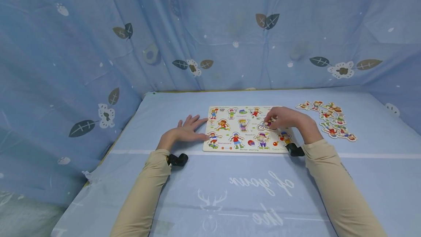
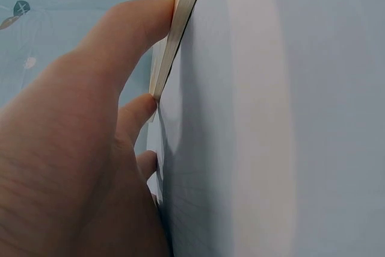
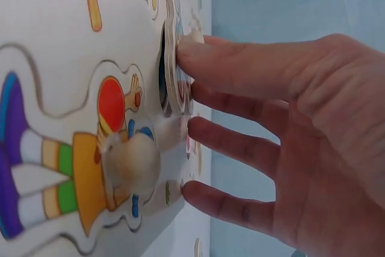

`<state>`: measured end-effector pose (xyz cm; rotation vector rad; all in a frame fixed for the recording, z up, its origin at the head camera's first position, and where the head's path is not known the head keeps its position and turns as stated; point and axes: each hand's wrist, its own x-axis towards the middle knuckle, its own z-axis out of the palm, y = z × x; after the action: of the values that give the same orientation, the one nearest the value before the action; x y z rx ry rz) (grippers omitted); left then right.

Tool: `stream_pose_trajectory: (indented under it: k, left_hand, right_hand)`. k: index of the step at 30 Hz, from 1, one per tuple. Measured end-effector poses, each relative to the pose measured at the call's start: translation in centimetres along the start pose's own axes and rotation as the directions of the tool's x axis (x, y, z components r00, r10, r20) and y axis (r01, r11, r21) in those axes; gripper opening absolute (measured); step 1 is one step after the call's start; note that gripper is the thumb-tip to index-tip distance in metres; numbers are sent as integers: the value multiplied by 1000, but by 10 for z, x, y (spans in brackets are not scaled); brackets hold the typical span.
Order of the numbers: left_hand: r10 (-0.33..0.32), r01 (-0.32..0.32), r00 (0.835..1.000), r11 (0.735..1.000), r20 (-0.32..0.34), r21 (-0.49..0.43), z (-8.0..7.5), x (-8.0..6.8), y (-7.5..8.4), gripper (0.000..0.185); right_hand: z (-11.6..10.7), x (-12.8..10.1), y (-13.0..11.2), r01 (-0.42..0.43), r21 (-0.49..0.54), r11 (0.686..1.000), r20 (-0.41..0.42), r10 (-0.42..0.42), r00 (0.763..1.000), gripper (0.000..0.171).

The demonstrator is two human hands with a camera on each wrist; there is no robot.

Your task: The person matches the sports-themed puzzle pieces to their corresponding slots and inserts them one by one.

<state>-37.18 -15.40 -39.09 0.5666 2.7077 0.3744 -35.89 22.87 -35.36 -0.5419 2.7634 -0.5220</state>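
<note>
A wooden knobbed puzzle board [image 1: 234,125] with sports figures lies flat on the table. My left hand [image 1: 187,130] is spread at its left side. In the left wrist view, the thumb [image 2: 141,19] and a fingertip touch the board's edge. Over the right part of the board, my right hand [image 1: 285,117] pinches a puzzle piece with a bicycle [image 1: 262,126] by its knob. In the right wrist view, that piece [image 3: 171,70] stands slightly raised from the board surface, and its picture is mostly hidden. Below it, a table tennis figure [image 3: 84,167] sits in its slot.
Several loose puzzle pieces [image 1: 338,120] lie in a cluster on the table, right of the board. A light blue cloth [image 1: 184,200] with printed lettering covers the table. Blue patterned curtains [image 1: 227,21] hang behind and at the sides.
</note>
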Motion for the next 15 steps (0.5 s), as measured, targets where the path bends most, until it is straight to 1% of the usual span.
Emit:
stream_pose_trajectory:
  k: [9, 15]
  left_hand:
    - [12, -12, 1000, 1000, 3, -4, 1, -1, 0, 91]
    - [1, -1, 1000, 1000, -1, 0, -1, -3, 2, 91]
  right_hand:
    - [4, -2, 2, 24, 64, 998, -23, -23, 999, 23]
    - [7, -1, 6, 44, 59, 997, -42, -41, 998, 26]
